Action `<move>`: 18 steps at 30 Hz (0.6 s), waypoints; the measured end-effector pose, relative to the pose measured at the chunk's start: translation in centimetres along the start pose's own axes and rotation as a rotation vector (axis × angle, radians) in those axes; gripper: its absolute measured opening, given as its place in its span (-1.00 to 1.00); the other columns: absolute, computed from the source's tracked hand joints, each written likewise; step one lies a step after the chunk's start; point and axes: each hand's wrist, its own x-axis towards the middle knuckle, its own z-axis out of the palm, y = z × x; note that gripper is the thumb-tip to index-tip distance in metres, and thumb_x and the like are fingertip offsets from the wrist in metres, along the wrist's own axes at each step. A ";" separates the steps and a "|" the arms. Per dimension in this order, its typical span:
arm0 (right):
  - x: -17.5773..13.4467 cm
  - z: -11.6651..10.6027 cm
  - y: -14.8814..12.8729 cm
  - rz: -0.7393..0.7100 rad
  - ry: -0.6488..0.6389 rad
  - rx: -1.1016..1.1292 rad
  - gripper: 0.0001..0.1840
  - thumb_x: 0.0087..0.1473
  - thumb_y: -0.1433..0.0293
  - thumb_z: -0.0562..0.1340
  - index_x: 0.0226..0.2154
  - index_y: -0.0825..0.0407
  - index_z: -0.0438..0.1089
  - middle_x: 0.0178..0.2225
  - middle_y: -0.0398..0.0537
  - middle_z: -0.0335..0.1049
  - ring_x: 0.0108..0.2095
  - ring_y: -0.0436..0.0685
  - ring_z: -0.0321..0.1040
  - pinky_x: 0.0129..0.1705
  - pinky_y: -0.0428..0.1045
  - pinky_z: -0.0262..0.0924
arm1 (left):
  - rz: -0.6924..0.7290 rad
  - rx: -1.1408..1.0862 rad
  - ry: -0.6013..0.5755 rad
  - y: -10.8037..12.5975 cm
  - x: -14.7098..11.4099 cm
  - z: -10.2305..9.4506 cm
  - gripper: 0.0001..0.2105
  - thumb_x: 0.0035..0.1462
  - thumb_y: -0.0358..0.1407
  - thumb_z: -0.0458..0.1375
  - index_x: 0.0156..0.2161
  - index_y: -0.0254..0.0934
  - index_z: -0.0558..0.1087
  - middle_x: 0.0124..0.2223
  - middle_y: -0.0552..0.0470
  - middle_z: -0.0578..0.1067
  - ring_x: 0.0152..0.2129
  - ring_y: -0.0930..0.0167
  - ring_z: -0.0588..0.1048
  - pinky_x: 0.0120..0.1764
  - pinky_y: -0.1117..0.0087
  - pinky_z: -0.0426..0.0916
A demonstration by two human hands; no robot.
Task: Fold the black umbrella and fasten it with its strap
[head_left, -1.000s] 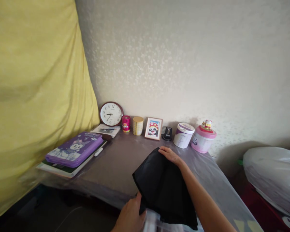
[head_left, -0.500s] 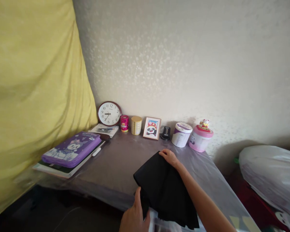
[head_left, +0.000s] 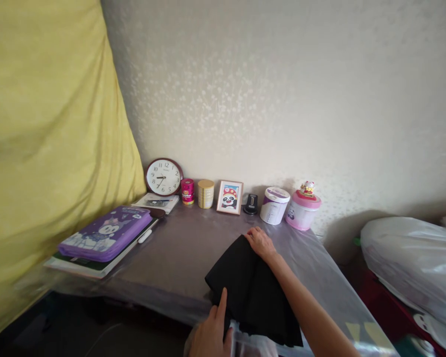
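Note:
A piece of black fabric (head_left: 241,292), creased and wide toward its lower end, lies slanted over the near part of the table. My right hand (head_left: 260,242) has its fingers closed on the fabric's upper corner, with the forearm reaching along its right side. At the fabric's lower left edge is my left hand (head_left: 212,327). One of its fingers is stretched up along the black surface, and the others curl round the edge, partly hidden. Below the fabric, clear plastic (head_left: 254,344) shows at the bottom of the view.
Along the wall stand a clock (head_left: 164,177), a pink can (head_left: 188,192), a yellow-lidded can (head_left: 205,194), a panda picture frame (head_left: 229,197), a black object (head_left: 250,204), a white tub (head_left: 274,206) and a pink-lidded jar (head_left: 303,210). A purple case (head_left: 106,234) lies on books at left.
The view has shifted slightly. My left hand has moved up a little at the fabric's edge, a finger now lying over the black surface. My right hand keeps its hold on the corner.

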 end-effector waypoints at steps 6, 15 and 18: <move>-5.7 -1.6 -4.2 -0.513 -0.135 0.137 -0.71 0.20 0.29 0.00 -0.31 0.02 0.40 -0.27 -0.04 0.38 -0.19 0.07 0.27 -0.10 -0.05 0.10 | -0.016 -0.049 0.021 0.4 -0.4 -0.2 -0.32 0.12 -0.36 -0.09 0.28 -0.32 -0.34 0.10 -0.14 0.29 -0.12 0.33 0.41 -0.09 0.45 0.24; -4.0 1.5 -2.2 -0.467 -0.197 -0.066 -0.75 0.18 0.31 0.05 -0.30 -0.05 0.44 -0.15 -0.06 0.40 -0.02 0.13 0.21 0.10 0.12 -0.15 | -0.009 -0.067 0.064 -0.4 -0.1 0.7 -0.29 0.12 -0.33 -0.07 0.27 -0.43 -0.36 0.18 -0.16 0.20 -0.02 0.34 0.35 0.00 0.48 0.16; -1.7 1.5 -1.0 -0.298 -0.174 -0.035 -0.77 0.14 0.33 0.09 -0.38 -0.03 0.46 -0.25 -0.04 0.44 -0.10 0.14 0.28 0.03 0.08 -0.03 | -0.004 -0.078 0.087 -0.7 0.1 1.0 -0.29 0.12 -0.32 -0.06 0.28 -0.39 -0.34 0.18 -0.13 0.21 -0.02 0.34 0.36 -0.01 0.47 0.18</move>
